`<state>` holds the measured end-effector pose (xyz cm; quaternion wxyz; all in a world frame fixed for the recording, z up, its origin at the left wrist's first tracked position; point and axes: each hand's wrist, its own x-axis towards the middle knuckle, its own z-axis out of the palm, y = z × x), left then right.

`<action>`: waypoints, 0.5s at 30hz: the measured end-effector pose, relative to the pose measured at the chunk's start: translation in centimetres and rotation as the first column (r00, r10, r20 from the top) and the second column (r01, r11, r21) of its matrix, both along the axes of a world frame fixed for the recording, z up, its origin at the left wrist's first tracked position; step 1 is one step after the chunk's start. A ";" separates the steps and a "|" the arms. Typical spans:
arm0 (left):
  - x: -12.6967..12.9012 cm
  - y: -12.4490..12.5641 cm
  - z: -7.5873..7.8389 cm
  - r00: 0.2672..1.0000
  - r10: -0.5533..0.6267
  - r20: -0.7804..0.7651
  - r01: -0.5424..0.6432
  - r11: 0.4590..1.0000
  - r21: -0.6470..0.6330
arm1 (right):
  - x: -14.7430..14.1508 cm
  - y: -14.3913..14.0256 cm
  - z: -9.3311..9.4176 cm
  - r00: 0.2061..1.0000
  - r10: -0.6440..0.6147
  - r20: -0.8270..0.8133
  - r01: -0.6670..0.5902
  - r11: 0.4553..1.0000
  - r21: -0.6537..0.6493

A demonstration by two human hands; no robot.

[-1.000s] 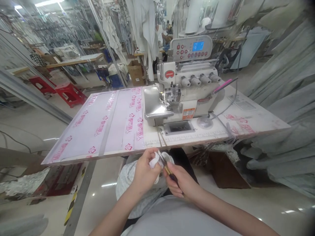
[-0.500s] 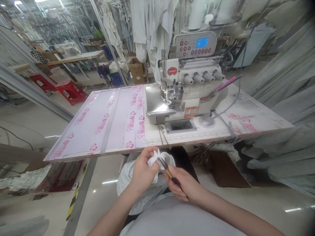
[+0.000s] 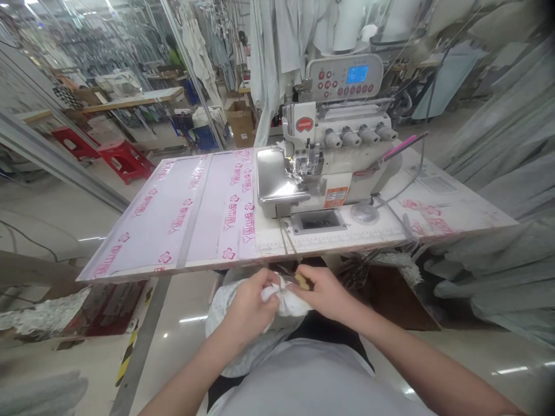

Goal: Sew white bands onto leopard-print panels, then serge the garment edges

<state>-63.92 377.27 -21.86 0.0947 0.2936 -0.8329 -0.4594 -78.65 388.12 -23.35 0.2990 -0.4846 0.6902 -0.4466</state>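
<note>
White cloth [image 3: 284, 300]: bunched between our hands, below the tabletop [image 3: 182, 214] edge. Left hand [image 3: 249, 306] closed on it; right hand [image 3: 323, 292] pinches small snips [image 3: 299, 281] against it.

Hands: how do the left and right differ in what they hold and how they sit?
The left hand is closed around a bunched white cloth; the right hand pinches a small dark tool with a yellowish handle. The left hand sits lower, nearer the lap; the right sits closer to the table edge. Both are bare and meet at the cloth, below the table in front of the sewing machine.
</note>
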 end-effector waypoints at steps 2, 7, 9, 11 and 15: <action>0.5 -0.5 0.3 0.991 -0.065 0.117 0.064 0.998 0.011 | -1.1 0.4 -0.2 0.994 0.000 -0.106 -0.001 1.000 -0.015; 0.4 -1.7 0.4 0.976 -0.219 0.019 0.150 0.728 0.669 | -1.9 0.9 -0.8 0.991 0.011 -0.135 -0.024 0.995 -0.098; 0.0 -1.8 0.0 0.992 -0.123 -0.029 0.094 0.556 0.826 | -1.6 1.0 -0.5 0.992 -0.032 -0.119 0.017 0.993 -0.120; -0.3 -1.7 -0.2 0.999 -0.004 -0.047 0.042 0.520 0.853 | -1.1 1.6 0.1 0.991 -0.108 -0.084 0.095 0.985 -0.144; -0.8 -1.2 -0.3 0.997 0.048 -0.063 0.010 0.706 0.708 | 0.4 3.3 1.1 0.949 0.007 0.315 -0.014 1.000 0.021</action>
